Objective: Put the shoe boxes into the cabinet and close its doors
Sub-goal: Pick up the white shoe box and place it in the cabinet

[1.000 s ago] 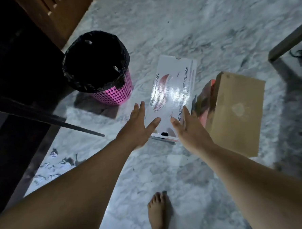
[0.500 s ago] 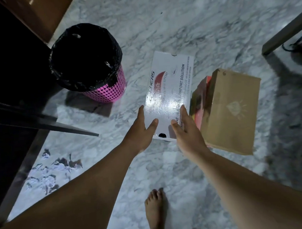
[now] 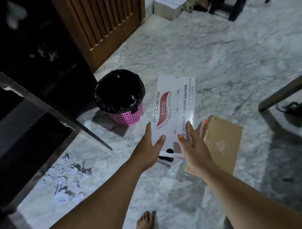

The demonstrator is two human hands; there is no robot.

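A white shoe box (image 3: 174,107) with red and black print is held above the marble floor. My left hand (image 3: 148,148) grips its near left edge, thumb on the lid. My right hand (image 3: 192,145) clasps its near right edge. A brown cardboard shoe box (image 3: 222,141) with a pink side lies on the floor just right of it, partly behind my right hand. The dark cabinet (image 3: 22,108) stands open at the left; its wooden slatted door (image 3: 105,23) is swung out at the top.
A pink mesh bin (image 3: 121,98) with a black liner stands on the floor between the cabinet and the white box. A wooden bar (image 3: 285,90) crosses the right side. A grey box (image 3: 170,5) sits far back. My bare foot (image 3: 146,224) is below.
Both hands closed on the near end of the white box and raised it off the floor. My view tilted up, so the cabinet door and the back of the room came into sight.
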